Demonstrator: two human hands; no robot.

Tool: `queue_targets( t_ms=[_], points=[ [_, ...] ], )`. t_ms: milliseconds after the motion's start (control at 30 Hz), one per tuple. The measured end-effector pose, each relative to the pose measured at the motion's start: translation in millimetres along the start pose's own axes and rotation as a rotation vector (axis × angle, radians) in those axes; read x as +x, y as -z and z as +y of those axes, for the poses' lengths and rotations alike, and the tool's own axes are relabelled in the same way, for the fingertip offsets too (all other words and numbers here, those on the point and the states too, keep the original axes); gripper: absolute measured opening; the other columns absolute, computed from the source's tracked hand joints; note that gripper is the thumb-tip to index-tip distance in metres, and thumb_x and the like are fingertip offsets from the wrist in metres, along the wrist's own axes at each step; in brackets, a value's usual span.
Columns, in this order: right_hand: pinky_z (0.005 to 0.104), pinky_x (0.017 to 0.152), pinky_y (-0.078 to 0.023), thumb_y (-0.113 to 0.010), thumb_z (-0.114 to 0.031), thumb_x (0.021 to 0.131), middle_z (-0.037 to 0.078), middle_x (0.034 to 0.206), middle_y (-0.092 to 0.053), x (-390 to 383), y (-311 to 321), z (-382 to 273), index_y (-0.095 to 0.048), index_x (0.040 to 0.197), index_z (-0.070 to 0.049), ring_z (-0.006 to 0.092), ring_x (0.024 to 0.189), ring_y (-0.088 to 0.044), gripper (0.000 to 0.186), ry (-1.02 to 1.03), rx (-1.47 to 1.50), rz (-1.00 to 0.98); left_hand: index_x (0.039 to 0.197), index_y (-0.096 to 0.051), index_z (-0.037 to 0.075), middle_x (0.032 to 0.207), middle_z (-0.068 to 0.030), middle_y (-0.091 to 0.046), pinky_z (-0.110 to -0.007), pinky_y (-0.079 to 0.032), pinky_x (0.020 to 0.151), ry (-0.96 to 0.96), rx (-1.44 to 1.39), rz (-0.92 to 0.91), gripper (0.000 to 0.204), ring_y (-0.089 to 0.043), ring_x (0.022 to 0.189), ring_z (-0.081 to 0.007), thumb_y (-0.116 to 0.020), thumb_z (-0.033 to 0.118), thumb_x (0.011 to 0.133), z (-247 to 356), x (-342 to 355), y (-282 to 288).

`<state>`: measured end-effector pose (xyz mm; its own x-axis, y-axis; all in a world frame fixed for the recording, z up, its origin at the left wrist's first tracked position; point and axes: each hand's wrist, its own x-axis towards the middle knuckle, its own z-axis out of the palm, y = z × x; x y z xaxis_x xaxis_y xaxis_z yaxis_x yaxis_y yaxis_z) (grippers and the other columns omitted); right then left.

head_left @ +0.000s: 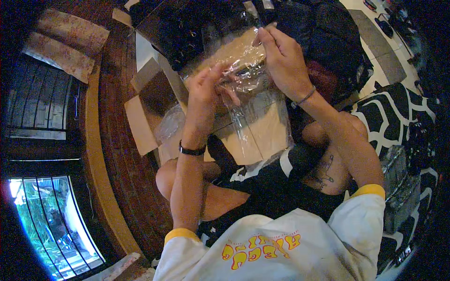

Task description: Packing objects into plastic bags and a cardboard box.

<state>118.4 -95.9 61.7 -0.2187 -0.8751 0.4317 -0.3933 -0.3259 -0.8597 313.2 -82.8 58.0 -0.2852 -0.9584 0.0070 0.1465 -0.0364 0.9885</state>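
Clear plastic wrap (248, 79), crinkled and shiny, is stretched between my hands. It lies over a flat tan piece (232, 47) that looks like cardboard. My right hand (287, 61) pinches the wrap at the upper right edge, wrist bent inward. Lower on the left, my left hand (208, 86) is curled at the wrap, its thumb and fingers gathered on the film and partly blurred. Below them a loose length of the film hangs over a tan cardboard surface (262, 129) in front of my crossed legs.
An open cardboard box with raised flaps (140, 124) stands left of my hands. Black bags or cloth (318, 28) are piled beyond. Patterned black-and-white fabric (389, 112) lies right, with a wrapped grey bundle (401, 187). A barred window (56, 220) is at lower left.
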Motion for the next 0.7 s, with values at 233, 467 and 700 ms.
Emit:
queue_targets(
  t_ms=[233,467,700],
  points=[
    [0.0317,0.060,-0.055,-0.051,-0.038,0.103,0.010,0.085,-0.070,11,18,-1,-0.066,0.105,-0.006,0.0214,0.073,-0.070,0.035,-0.361,0.508,-0.440,0.122,-0.064,-0.005,0.082,-0.0099,-0.069,-0.024,-0.050,0.046,0.001,-0.108,0.019,0.041,-0.061,0.055,-0.0112,-0.050,0.030,0.105,13,3,12],
    [0.0253,0.070,-0.060,-0.059,-0.022,0.100,0.007,0.099,-0.069,14,36,-9,-0.054,0.140,-0.008,0.0100,0.082,-0.068,0.042,-0.229,0.452,-0.754,0.121,-0.064,-0.006,0.082,-0.0100,-0.070,-0.025,-0.051,0.046,0.004,-0.092,-0.010,0.040,-0.061,0.054,-0.0112,-0.049,0.027,0.104,14,-2,15],
    [0.0256,0.075,-0.057,-0.058,-0.023,0.100,0.007,0.106,-0.072,11,38,-10,-0.062,0.132,-0.007,0.0126,0.089,-0.070,0.036,-0.216,0.610,-0.752,0.131,-0.059,-0.002,0.087,-0.0058,-0.071,-0.021,-0.052,0.051,0.025,-0.047,-0.068,0.039,-0.064,0.061,-0.0094,-0.052,0.025,0.104,22,-8,19]
  ],
)
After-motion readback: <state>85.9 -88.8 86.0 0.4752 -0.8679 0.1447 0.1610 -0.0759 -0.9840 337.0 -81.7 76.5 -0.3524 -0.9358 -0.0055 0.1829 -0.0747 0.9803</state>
